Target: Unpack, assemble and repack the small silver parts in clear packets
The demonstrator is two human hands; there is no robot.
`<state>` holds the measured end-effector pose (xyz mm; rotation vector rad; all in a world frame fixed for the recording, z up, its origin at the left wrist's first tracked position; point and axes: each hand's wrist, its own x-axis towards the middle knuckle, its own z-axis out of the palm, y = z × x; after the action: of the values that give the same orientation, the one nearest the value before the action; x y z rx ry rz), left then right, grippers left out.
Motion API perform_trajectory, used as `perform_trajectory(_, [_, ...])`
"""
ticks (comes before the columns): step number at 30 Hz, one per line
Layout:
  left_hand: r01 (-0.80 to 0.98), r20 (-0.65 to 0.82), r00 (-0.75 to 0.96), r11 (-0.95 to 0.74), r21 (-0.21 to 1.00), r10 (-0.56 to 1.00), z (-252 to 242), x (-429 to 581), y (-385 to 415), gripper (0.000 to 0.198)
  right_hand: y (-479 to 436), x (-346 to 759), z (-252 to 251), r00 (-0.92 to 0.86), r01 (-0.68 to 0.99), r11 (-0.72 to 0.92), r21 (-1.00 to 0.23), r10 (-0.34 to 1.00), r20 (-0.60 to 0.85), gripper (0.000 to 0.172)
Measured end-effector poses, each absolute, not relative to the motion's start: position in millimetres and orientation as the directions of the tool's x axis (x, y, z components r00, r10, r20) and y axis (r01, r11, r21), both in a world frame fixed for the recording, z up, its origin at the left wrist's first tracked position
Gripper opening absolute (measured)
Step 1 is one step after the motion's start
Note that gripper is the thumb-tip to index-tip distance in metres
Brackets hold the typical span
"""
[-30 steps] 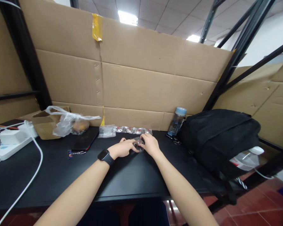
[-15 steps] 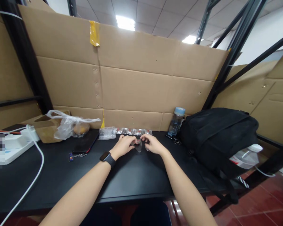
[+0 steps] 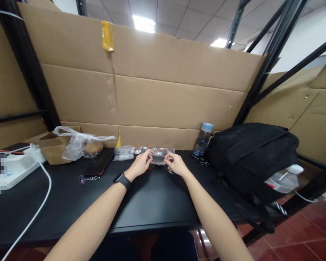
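A small clear plastic bag [image 3: 158,160] is stretched between my two hands above the black table [image 3: 152,203]. My left hand [image 3: 141,164] pinches its left end. The right end is pinched by my right hand [image 3: 176,164]. Under my right fingers lies a small round shiny item [image 3: 170,170], partly covered. A tiny red piece [image 3: 149,168] shows beside my left fingertips. Behind the hands stands a row of small clear packets with red bits [image 3: 160,150], partly hidden by my left fingers. Flat clear bags [image 3: 124,153] lie at the row's left end.
On the left are a power strip [image 3: 19,170] with a white cable, a paper bag [image 3: 53,148], a knotted plastic bag [image 3: 76,145] and a dark phone-like item [image 3: 99,165]. A bottle [image 3: 203,139] and black backpack [image 3: 252,159] stand right. Cardboard [image 3: 152,101] rises behind.
The clear bag, earlier at my left fingers with my right hand apart, is now held level between both hands. A red piece and a round shiny item now show on the table.
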<state>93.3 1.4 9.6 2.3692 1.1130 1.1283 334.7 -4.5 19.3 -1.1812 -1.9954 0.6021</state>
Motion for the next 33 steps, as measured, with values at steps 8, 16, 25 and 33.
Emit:
perform_trajectory(8, [0.675, 0.506, 0.332, -0.575, 0.462, 0.797, 0.0, 111.3, -3.5, 0.040, -1.0, 328.2, 12.7, -0.281, 0.700, 0.453, -0.552, 0.886, 0.370, 0.023])
perform_trajectory(16, [0.796, 0.396, 0.461, -0.567, 0.209, 0.794, 10.9, 110.7, -14.8, 0.040, -4.8, 317.5, 12.0, -0.440, 0.798, 0.529, -0.290, 0.839, 0.320, 0.023])
perform_trajectory(25, [0.812, 0.421, 0.427, -0.544, 0.211, 0.800, 11.5, 108.8, -18.0, 0.036, -5.0, 318.4, 11.6, -0.412, 0.825, 0.494, -0.274, 0.858, 0.306, 0.018])
perform_trajectory(33, [0.831, 0.458, 0.217, -0.409, 0.376, 0.862, 13.9, 113.1, -11.7, 0.025, -6.2, 321.2, 19.6, -0.289, 0.710, 0.467, -0.526, 0.876, 0.387, 0.023])
